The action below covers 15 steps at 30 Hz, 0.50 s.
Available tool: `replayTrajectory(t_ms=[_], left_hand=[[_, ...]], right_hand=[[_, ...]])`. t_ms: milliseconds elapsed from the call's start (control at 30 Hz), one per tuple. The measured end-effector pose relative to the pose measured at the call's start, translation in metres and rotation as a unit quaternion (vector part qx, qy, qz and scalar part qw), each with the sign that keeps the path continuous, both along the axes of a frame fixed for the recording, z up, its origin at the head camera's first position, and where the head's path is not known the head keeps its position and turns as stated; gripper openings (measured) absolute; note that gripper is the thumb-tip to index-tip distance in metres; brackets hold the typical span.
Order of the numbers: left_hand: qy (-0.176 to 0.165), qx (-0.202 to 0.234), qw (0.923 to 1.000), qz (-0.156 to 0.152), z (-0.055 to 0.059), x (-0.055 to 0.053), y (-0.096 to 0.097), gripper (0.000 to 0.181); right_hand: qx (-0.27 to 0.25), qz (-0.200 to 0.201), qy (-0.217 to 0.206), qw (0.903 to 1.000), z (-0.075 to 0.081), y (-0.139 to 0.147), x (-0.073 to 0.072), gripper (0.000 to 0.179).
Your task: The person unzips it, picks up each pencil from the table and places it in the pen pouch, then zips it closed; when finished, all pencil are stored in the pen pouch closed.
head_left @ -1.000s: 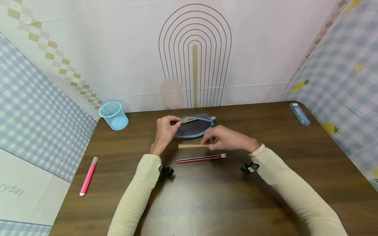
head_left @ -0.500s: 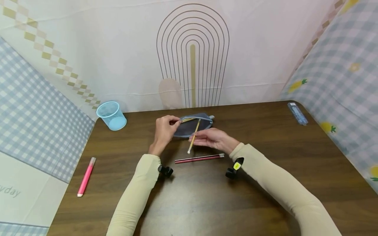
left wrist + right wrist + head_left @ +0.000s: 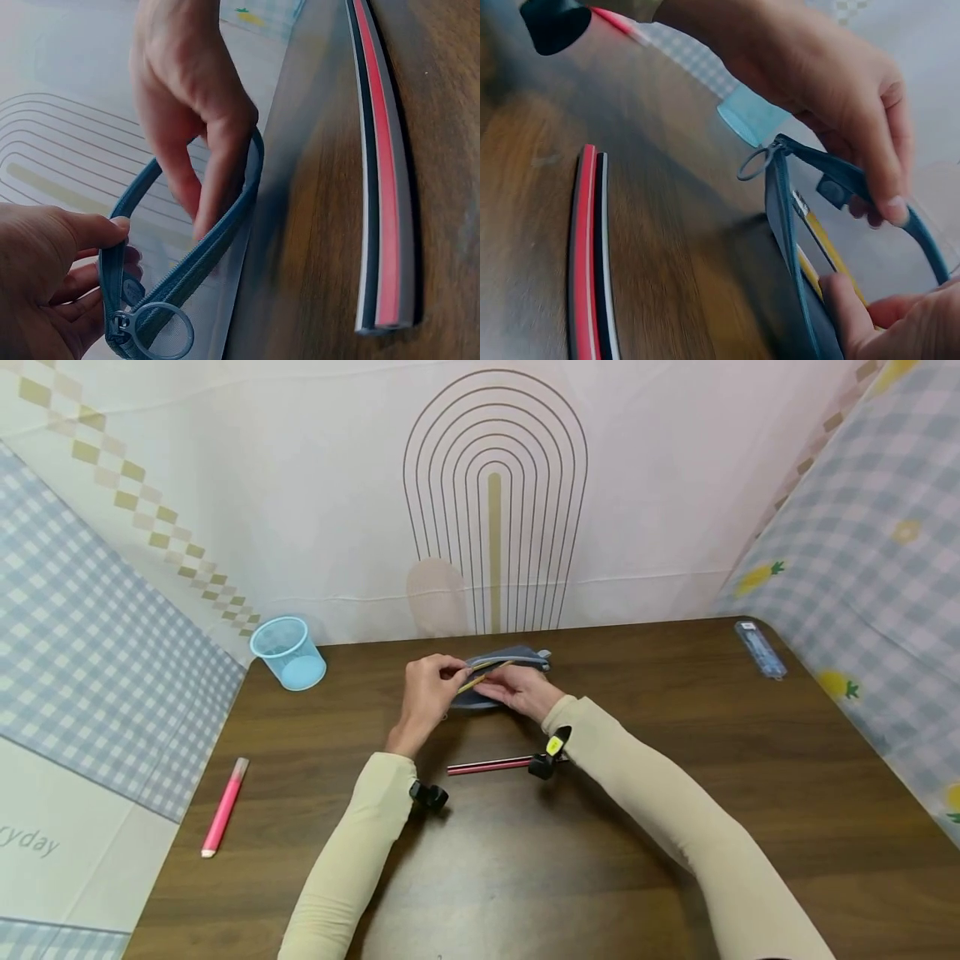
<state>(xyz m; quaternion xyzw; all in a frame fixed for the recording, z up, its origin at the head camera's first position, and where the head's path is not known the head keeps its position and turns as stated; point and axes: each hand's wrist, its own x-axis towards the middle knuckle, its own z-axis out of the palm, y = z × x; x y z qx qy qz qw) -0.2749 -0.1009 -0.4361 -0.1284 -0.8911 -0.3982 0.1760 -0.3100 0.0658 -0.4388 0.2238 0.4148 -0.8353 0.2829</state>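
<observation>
Fingers of the left hand (image 3: 432, 693) are clamped on the rim of a blue pouch (image 3: 472, 701), whose mouth is held apart; by those of the right hand (image 3: 528, 691), reached into it, a yellow pencil (image 3: 470, 683) seems to be pinched, the grip being partly hidden. Below the fingers, red-and-black pencils (image 3: 480, 767) are laid; well left, a pink marker (image 3: 225, 810) and blue cup (image 3: 289, 662) are seen

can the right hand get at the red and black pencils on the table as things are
Probably yes, but not freely: the right hand is at the open pouch, holding a yellow pencil. The red and black pencils lie close by on the table, with nothing seen on top.
</observation>
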Motion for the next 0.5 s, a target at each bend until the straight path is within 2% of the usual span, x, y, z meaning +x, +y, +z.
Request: replayTrajectory(t_ms=[133, 267, 367, 500], left_hand=[[-0.001, -0.001, 1.0, 0.001, -0.001, 0.0, 0.002, 0.009], [-0.002, 0.006, 1.0, -0.002, -0.002, 0.001, 0.003, 0.009], [0.0, 0.007, 1.0, -0.001, -0.002, 0.0, 0.002, 0.009], [0.005, 0.01, 0.9999, 0.005, -0.001, -0.001, 0.001, 0.008]], right_hand=[[0.0, -0.04, 0.017, 0.9991, -0.008, -0.013, -0.005, 0.047], [0.006, -0.078, 0.012, 0.9969, -0.012, -0.02, -0.008, 0.045], [-0.003, -0.082, -0.001, 0.9966, -0.011, -0.02, -0.009, 0.046], [-0.039, -0.058, -0.028, 0.9972, -0.005, -0.016, -0.01, 0.048]])
